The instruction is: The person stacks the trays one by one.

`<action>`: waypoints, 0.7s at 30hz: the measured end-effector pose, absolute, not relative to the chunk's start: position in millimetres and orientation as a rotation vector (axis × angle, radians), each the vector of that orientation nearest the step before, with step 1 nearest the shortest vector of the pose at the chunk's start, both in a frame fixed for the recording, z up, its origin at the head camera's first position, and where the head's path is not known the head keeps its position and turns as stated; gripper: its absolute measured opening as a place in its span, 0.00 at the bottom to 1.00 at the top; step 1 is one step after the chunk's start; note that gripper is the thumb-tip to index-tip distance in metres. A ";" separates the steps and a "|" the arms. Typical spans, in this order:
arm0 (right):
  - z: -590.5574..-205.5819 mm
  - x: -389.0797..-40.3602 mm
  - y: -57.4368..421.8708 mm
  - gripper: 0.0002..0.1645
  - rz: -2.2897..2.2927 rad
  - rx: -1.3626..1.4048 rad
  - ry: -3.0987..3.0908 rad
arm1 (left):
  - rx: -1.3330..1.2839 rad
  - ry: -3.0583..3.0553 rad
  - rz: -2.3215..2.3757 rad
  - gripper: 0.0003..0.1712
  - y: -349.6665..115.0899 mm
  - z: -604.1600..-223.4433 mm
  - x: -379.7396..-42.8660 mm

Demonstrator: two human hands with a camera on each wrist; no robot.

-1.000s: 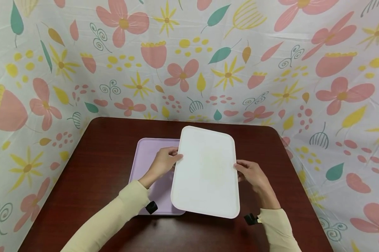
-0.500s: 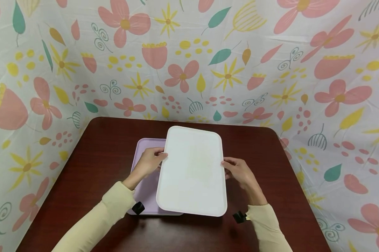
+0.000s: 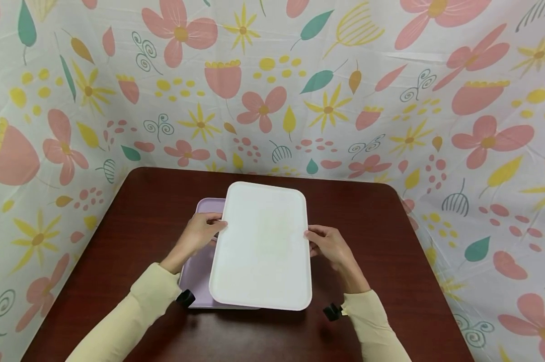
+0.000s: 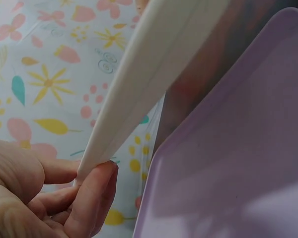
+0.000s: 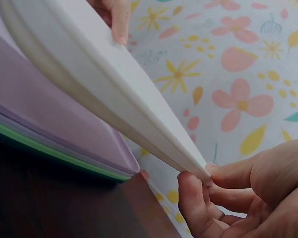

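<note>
While your left hand pinches the left long edge of the white tray, your right hand pinches the opposite edge, thumbs on top and fingers curled beneath. You hold the white tray above the lilac tray, covering most of it and sitting a little to its right, so a lilac strip shows along the left and at the near left corner. In the left wrist view, the white rim hangs clear of the lilac surface. From the right wrist, a green tray edge shows under the lilac one. Both lie on the dark red desk, backed by flowered cloth.
</note>
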State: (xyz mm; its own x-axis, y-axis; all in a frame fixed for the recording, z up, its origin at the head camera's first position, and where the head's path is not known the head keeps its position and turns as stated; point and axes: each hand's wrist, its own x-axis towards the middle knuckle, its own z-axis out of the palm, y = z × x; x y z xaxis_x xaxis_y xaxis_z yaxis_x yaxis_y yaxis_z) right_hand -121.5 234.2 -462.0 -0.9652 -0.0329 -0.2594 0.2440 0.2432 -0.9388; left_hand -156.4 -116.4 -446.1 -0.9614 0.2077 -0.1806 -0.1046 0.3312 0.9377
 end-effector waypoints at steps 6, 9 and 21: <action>-463.0 -123.1 220.2 0.21 -1.827 0.199 2.268 | 0.073 2.331 1.672 0.25 -129.7 -446.1 -156.8; -465.1 -125.0 213.2 0.21 -1.840 0.210 2.256 | 0.040 2.342 1.650 0.26 -136.6 -446.5 -156.5; -478.6 -129.3 188.6 0.19 -1.844 0.203 2.262 | -0.003 2.470 1.485 0.27 -154.5 -451.5 -157.7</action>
